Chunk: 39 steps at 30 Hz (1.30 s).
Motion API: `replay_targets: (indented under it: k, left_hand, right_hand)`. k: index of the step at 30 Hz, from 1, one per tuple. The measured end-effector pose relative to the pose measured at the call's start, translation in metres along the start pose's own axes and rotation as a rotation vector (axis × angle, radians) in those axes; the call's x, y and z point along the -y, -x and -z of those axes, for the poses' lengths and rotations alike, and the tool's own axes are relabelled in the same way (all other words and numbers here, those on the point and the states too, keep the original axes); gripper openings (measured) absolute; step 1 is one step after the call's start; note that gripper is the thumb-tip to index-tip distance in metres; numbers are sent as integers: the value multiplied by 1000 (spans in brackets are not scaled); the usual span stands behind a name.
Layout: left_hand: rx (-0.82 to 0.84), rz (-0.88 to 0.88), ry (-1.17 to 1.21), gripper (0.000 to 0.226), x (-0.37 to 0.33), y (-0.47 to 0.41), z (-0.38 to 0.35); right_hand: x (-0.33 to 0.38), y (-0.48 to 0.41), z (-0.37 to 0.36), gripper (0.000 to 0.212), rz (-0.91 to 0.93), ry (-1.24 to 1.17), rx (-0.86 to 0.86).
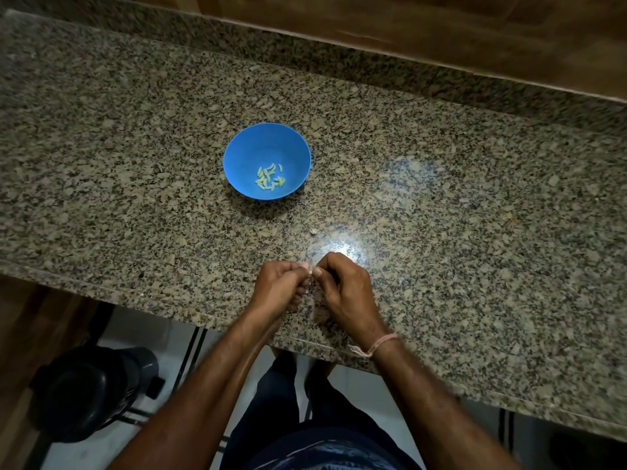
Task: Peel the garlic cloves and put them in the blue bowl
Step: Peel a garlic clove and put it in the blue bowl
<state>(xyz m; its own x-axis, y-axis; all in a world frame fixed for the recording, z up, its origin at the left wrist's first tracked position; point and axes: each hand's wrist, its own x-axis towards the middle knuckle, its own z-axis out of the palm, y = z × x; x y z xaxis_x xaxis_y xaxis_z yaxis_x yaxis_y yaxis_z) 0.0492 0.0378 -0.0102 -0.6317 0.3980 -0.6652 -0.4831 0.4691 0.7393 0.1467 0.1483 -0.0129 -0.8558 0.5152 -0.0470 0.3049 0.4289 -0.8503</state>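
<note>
A dark round container (91, 391) sits on the floor at lower left. Mid-frame on the speckled bench (475, 198), the blue bowl (247, 154) holds peeled garlic cloves (269, 178). Lower centre, at the bench's near edge, the left hand (276, 286) and right hand (346, 293), fingers curled, pinch one small clove (310, 273) between them.

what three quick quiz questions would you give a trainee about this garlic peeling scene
1. True or false: the blue bowl is empty.
2. Which wrist wears the thread band? A left, B right.
3. Fill in: the left hand and right hand together pinch a small ___ above the granite counter.

Key: 1 false, peeled cloves lie in it. 2 B. 3 garlic clove.
</note>
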Motion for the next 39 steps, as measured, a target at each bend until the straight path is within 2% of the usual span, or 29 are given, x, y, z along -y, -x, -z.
replay_targets:
  k: [3,5,10,14,19,24,30,34,36,39]
  left_hand:
    - [2,30,54,21,2,0,-2]
    - [-30,-15,37,23,3,3,-5]
    - [-190,-200,-218,30,-2,12,-16]
    - [-188,-269,-235,21,-1,10,-12]
    - [-158,-367,-258,13,0,11,-5]
    - [-151,-371,-260,12,-3,9,-5]
    - [-119,-316,-88,16,-3,8,-6]
    - [-44,-186,84,18,-7,10,-8]
    - [-50,-204,38,17,-7,11,-10]
    - [-125,-327,-234,12,-4,13,-12]
  right_hand:
    - [-1,-1,1,19,11,40,-23]
    - [-1,-1,1,16,-57,-23,-24]
    - [2,-5,-4,19,-297,-247,-15]
    - [-2,-6,-3,21,-343,-353,-47]
    - [-2,-5,0,19,-297,-261,-98]
    - [1,-5,2,22,-206,-214,-126]
    - [-1,-4,3,16,-142,-146,-130]
    - [-1,-5,3,18,-270,-300,-94]
    - [-2,-6,2,22,-363,-391,-61]
    - [-2,-6,2,24,-463,-537,-57]
